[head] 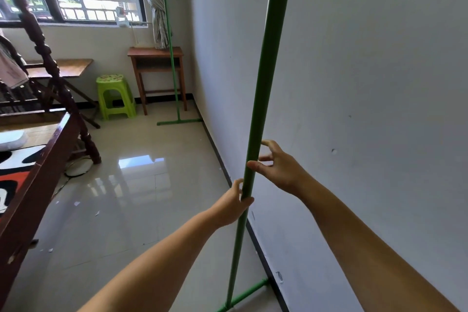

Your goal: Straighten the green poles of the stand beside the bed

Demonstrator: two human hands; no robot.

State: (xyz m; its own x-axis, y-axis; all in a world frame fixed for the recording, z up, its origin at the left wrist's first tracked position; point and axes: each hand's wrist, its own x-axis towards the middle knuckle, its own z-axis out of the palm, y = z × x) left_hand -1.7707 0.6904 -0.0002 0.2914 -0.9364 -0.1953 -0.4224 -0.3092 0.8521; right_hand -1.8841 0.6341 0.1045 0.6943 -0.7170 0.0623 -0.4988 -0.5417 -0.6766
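Head view: two hands on the near green pole of the stand, between bed and wall.

The left hand (pixel 234 201) has a closed grip round the near pole (pixel 263 99), low on the shaft, likely to anchor it. The right hand (pixel 274 166) sits just above, grip open, thumb touching the shaft, fingers spread, probably to nudge it upright. The pole leans slightly from its foot bar (pixel 244 296) by the wall (pixel 367 83). The far pole (pixel 171 58) stands before a small worktop (pixel 154 52). The bed (pixel 38 159) lies left.

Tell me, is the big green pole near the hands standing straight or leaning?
Leaning. The near green pole slants rightward toward its top; left hand grips it.
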